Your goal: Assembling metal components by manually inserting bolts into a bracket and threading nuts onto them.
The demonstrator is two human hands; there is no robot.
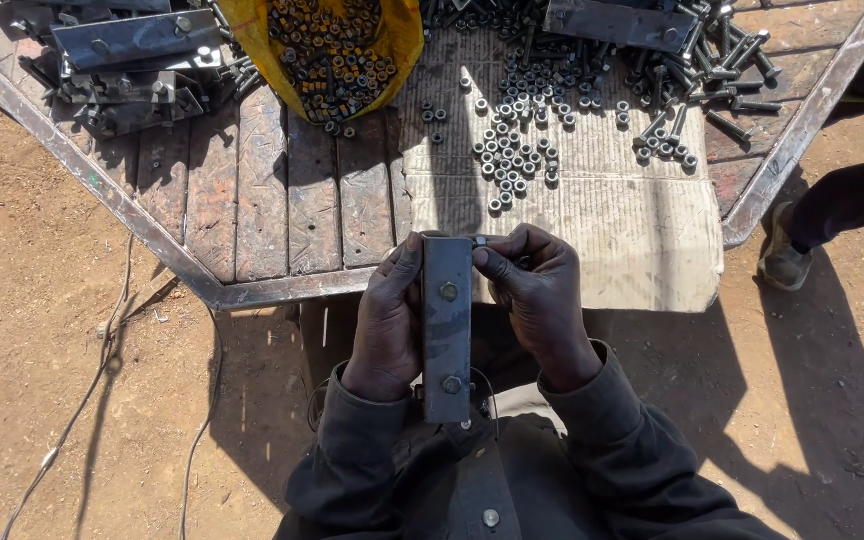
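Nearest my lens I see the dark jacket sleeves (592, 450) at six o'clock, both forearms rising toward the middle of the view. Beyond them, the biggest thing in the scene is the steel-framed wooden table (282, 190), filling everything from ten to two o'clock, with a worn sheet of cardboard (602, 215) laid over its right half.

At eleven o'clock lies a stack of flat steel brackets (127, 65). At twelve a yellow sack (337, 45) spills nuts. From twelve to one o'clock, loose bolts (692, 85) and a scatter of nuts (512, 155) rest on the cardboard. At three o'clock another person's leg and shoe (787, 255) stand on the dirt.

The flat steel bar (447, 330) is at dead centre, held off the table. Its long axis runs six to twelve, with two bolt ends showing on its face, one high and one low.

My left hand (387, 325) sits at nine o'clock of the bar, fingers wrapped and closed around its left edge, thumb up near the top. My right hand (542, 295) sits at three o'clock, fingers curled together, the fingertips pinching a small metal piece (480, 241) at the bar's top right corner. I cannot tell if it is a nut or a bolt head. The right hand is the nearer to that top end, and the loose nuts lie straight ahead at twelve.
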